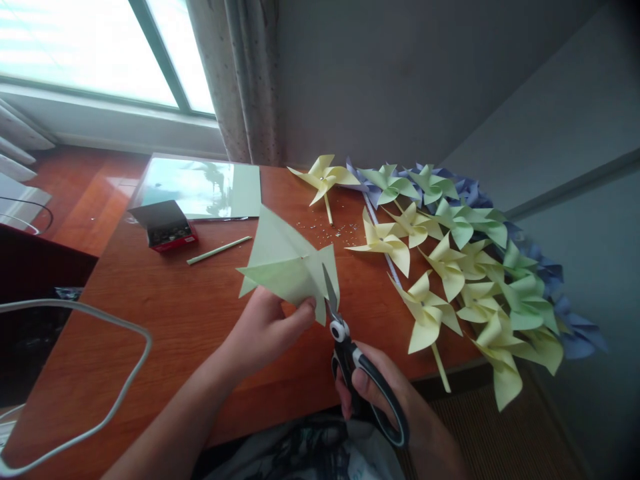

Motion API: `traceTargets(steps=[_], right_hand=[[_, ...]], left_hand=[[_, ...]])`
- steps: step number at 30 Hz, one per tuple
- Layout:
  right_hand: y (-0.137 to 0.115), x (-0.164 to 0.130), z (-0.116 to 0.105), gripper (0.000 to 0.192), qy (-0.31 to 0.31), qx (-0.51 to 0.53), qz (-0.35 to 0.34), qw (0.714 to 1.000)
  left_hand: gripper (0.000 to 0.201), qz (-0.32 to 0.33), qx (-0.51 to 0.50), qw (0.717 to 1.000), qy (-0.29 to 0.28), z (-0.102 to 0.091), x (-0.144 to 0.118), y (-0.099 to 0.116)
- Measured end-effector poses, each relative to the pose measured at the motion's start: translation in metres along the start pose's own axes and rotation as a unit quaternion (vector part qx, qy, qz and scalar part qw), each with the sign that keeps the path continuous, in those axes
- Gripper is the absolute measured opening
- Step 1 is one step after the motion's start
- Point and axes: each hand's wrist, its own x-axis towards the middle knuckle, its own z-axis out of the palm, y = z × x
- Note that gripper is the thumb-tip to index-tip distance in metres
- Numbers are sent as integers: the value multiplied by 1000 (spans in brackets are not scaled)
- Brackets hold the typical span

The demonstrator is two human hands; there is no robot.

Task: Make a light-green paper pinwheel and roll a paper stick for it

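The left hand (263, 330) holds a folded sheet of pale green paper (287, 267) above the wooden table (165, 320); its fingers are closed on the lower edge of the sheet, with the thumb on the near face. The right hand (385, 400) grips black-handled scissors (350, 353), with fingers through the handle loops. The blades point up and away from the person, and they meet the right lower edge of the paper, so the tip lies against the sheet. The blades look almost closed, but I cannot tell if they cut into the paper at this moment. On the right part of the table lies a big heap of paper pinwheels (450, 260) in yellow, green and blue, some with thin sticks. One yellow pinwheel (324, 177) lies a little apart at the far edge. Near the paper, to the left, lies a thin green stick (219, 250), and beside it an open small red box (167, 230). Behind the box lies a shiny sheet (200, 187) that reflects the window. Small bits of paper (330, 232) are spread near the pinwheels.
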Motion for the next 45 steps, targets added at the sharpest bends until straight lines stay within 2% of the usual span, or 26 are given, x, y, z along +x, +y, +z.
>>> traceTargets(steps=[2,5,9,15,23,26,30,36,41,45], right_hand=[[0,0,1,60,-4,4,3,1000],[-1,2,2,61,-5,-2,9,1000],[-1,3,3,60,-3,-3,12,1000],[0,2,2,62,-8,6,5,1000],[9,0,-7,63,-56,-5,-6,998],[8,-3,-7,62,-46,-9,-1,999],[8,-4,-7,61,-27,-14,6,1000],[7,-4,-7,59,-23,-8,-1,1000],[6,-3,-5,60,-17,3,3,1000],[7,1,-3,62,-6,11,0,1000]], left_hand=[[10,-44,-58,997,15,0,0,0],[16,-93,-139,986,21,1,2,2],[21,-111,-178,978,14,2,4,4],[22,-99,-133,986,17,2,3,3],[19,-66,-40,989,126,-2,6,3],[13,-26,-1,990,139,-3,5,-1],[4,42,70,993,87,-4,1,-6],[9,99,156,983,0,-5,0,-4],[10,81,123,989,-19,-3,-1,0],[11,24,63,997,-35,1,-2,1]])
